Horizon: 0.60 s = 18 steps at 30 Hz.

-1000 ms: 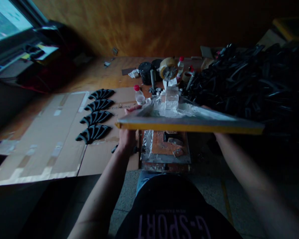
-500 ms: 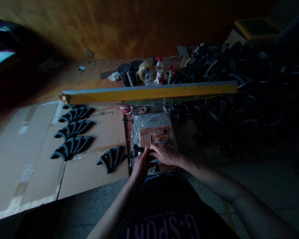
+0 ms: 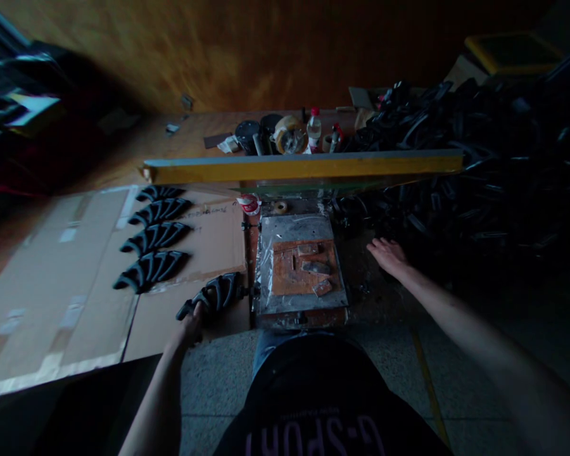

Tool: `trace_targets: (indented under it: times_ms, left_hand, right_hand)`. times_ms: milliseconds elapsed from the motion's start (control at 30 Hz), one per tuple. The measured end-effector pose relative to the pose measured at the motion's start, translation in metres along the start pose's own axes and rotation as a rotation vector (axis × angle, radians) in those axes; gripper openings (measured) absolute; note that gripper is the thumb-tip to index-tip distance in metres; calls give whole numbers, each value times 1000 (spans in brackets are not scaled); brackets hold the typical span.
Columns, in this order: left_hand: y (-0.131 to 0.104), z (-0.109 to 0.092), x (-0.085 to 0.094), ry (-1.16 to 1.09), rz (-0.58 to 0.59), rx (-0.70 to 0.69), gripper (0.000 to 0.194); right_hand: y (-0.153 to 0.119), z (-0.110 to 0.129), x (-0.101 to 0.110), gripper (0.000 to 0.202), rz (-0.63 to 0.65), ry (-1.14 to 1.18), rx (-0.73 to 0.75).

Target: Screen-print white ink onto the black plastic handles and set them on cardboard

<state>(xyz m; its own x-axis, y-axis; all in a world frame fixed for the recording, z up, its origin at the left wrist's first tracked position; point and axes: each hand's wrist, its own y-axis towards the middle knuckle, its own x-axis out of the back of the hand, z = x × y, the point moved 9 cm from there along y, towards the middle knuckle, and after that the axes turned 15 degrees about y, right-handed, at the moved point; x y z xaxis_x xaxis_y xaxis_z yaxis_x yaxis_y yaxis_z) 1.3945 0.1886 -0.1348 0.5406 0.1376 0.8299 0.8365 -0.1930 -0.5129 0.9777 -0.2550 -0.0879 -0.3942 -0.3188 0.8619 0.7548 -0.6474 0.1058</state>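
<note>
My left hand (image 3: 192,324) is closed on a black curved handle-like part (image 3: 186,309), at the left end of a short row of similar black parts (image 3: 222,291) on the cardboard. My right hand (image 3: 388,254) is stretched out over the dark bench, fingers extended and holding nothing. It is near the edge of a large heap of black parts (image 3: 437,202). Between the hands lies a grey metal plate (image 3: 294,227). On it sits a reddish-brown wooden board (image 3: 285,285) bearing small blocks and a dark oblong piece (image 3: 316,267).
Several rows of black parts (image 3: 154,234) lie on the cardboard (image 3: 95,253) at left. A yellow-faced bar (image 3: 304,168) spans the bench above the plate. Behind it stand a red-capped bottle (image 3: 314,130), a tape roll (image 3: 289,134) and dark tubs (image 3: 247,136).
My hands have parted from over the board. The left carried a black part to the row on the cardboard; the right moved toward the heap. The view shifted slightly.
</note>
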Motion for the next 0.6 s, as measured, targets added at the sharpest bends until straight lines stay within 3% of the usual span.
trace_targets:
  times_ms: [100, 167, 233, 300, 367, 433, 500, 600]
  left_hand:
    - [-2, -27, 13, 58, 45, -9, 49]
    - [-7, -70, 31, -31, 14, -158, 56]
    - [-21, -126, 52, -154, -34, -331, 64]
    - [-45, -185, 74, -291, -80, -484, 70]
    - [-85, -244, 103, -644, -105, -758, 72]
    - [-118, -281, 118, -829, -60, -896, 71]
    - [-140, -293, 121, -887, -10, -932, 72]
    - [-148, -267, 108, -878, -8, -876, 69]
  right_hand:
    - [12, 22, 14, 10, -107, 87, -58]
    - [19, 57, 13, 5, -190, 266, 8]
    - [24, 98, -4, 10, -190, 424, 105]
    - [26, 136, -33, 21, -111, 460, 201]
    - [25, 161, -63, 33, -6, 353, 273]
    - [22, 171, -84, 38, 68, 187, 302]
    - [18, 168, -88, 39, 102, 73, 306]
    - [17, 145, -64, 38, 51, 137, 268]
